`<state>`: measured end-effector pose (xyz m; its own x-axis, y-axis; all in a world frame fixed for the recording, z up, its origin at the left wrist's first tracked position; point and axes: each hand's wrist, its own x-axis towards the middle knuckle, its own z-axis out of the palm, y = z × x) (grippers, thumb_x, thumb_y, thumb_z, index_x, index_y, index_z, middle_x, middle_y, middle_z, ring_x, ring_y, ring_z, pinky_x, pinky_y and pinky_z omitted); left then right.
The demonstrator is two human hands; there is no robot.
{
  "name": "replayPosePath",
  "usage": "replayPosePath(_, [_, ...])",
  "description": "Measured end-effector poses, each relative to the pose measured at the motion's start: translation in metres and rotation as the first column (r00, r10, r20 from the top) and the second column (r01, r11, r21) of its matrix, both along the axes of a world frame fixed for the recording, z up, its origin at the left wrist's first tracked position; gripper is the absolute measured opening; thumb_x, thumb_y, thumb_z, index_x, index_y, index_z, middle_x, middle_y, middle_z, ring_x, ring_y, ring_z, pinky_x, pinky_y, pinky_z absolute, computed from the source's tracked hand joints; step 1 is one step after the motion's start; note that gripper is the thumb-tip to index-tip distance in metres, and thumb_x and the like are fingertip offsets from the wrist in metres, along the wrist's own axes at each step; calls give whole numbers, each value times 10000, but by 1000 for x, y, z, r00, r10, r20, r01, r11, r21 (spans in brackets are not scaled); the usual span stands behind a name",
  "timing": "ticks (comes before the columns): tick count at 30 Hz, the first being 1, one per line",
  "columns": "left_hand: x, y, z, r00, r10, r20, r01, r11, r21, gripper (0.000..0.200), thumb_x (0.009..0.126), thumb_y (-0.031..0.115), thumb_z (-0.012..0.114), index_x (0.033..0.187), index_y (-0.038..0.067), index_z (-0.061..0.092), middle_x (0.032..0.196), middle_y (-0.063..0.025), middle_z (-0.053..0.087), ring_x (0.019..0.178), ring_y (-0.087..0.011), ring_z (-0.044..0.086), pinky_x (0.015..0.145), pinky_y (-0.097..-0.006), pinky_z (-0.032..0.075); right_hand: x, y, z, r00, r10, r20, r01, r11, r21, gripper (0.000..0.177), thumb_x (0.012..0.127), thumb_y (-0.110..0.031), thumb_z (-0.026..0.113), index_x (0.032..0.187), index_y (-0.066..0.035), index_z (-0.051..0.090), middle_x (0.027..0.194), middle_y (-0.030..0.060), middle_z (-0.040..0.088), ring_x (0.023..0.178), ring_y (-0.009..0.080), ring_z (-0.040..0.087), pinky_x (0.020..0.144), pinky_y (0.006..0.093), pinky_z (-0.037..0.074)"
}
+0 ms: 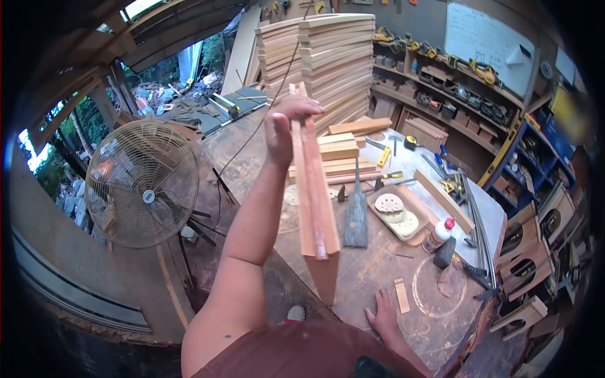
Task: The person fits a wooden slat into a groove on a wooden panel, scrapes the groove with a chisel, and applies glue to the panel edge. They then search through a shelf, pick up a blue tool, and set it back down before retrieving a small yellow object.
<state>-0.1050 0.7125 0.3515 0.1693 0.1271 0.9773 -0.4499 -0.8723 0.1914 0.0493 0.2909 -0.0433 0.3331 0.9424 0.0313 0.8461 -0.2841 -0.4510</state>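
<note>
A long wooden board (pixel 319 217) with a groove along its narrow face stands on edge in front of me, its near end toward my body. My left hand (pixel 288 120) grips the far part of it from above, fingers bent over the edge and thumb on the left side. The groove has a wet-looking sheen near the close end. On the worktable (pixel 359 268) my right hand (pixel 384 316) lies palm down with fingers spread, holding nothing. Just beside it is a small wooden strip (pixel 402 296).
Wooden pieces (pixel 340 148) lie behind the board. A flat dark tool (pixel 356 217), a tray (pixel 413 230) with sanding discs, a red-capped bottle (pixel 439 234) and metal bars (pixel 479 220) are to the right. A tall frame stack (pixel 337 63) rises behind; a fan (pixel 142 183) stands left.
</note>
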Motion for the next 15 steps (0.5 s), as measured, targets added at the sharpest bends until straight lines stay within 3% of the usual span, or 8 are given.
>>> replayPosePath(8, [4, -4, -10, 995, -31, 90, 38, 996, -83, 963, 985, 788, 200, 987, -21, 723, 1022, -164, 742, 1005, -284, 693, 886, -378, 519, -10, 6, -19, 984, -148, 98, 134, 982, 135, 552, 846, -240, 729, 1354, -89, 574, 1483, 190, 484, 1411, 424, 408, 1169, 515, 346])
replayPosePath(15, [8, 3, -17, 987, -62, 147, 78, 991, -105, 982, 976, 800, 174, 1021, -15, 720, 1033, -168, 738, 1006, -286, 691, 883, -385, 518, -13, 7, -15, 974, -189, 128, 169, 974, 151, 465, 841, -216, 718, 1278, -89, 623, 1445, 181, 512, 1376, 420, 446, 1131, 521, 382])
